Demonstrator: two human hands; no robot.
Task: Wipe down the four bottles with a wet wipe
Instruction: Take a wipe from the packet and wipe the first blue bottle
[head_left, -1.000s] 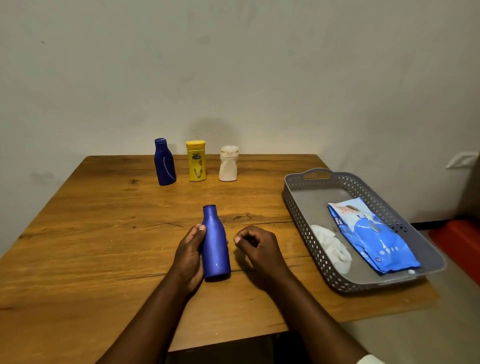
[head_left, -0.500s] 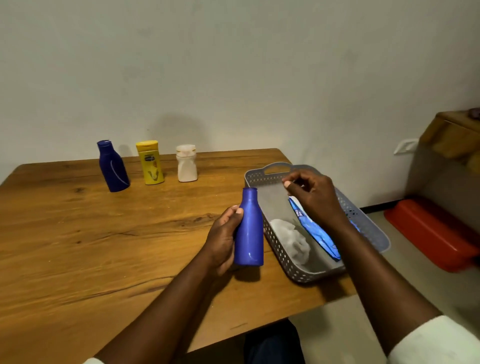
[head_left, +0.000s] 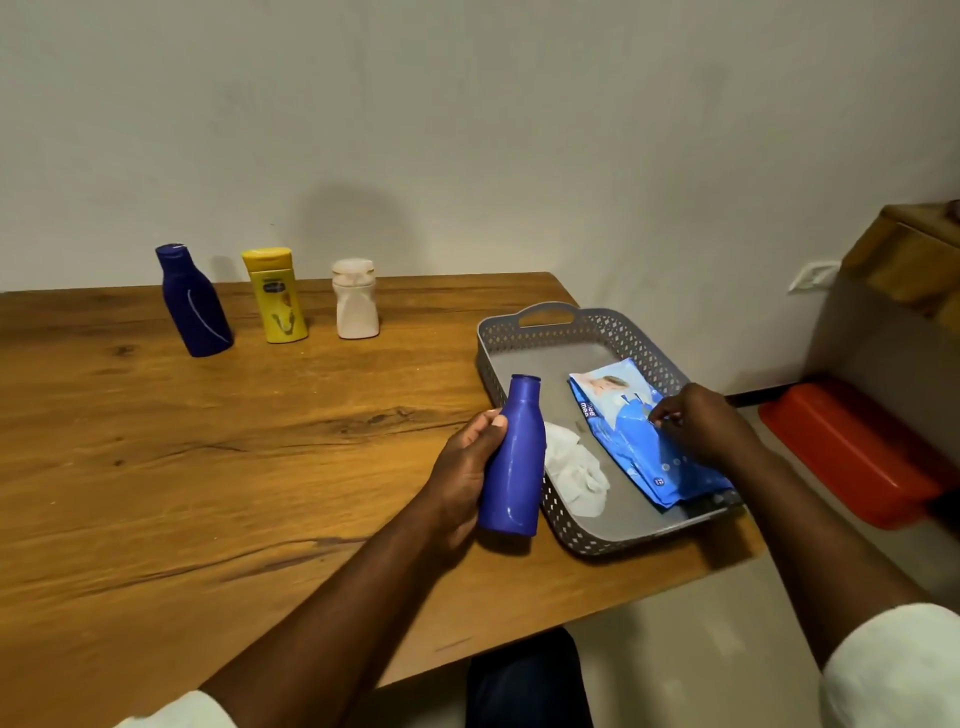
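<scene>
My left hand (head_left: 465, 470) grips a blue bottle (head_left: 514, 460), tilted slightly, just above the table beside the grey tray (head_left: 550, 332). My right hand (head_left: 698, 423) pinches at the top of the blue wet-wipe pack (head_left: 631, 441) lying in the tray. A crumpled white wipe (head_left: 576, 475) lies in the tray next to the pack. At the back of the wooden table (head_left: 208, 467) stand a dark blue bottle (head_left: 195, 301), a yellow bottle (head_left: 278, 296) and a white bottle (head_left: 356, 301) in a row.
The tray sits at the table's right edge. A red container (head_left: 852, 447) lies on the floor to the right, below a wooden ledge (head_left: 909, 254). A wall runs close behind the table.
My right hand left the bottle, reached over the tray and came down onto the wipe pack. My left hand lifted the blue bottle and carried it toward the tray. The view swung right.
</scene>
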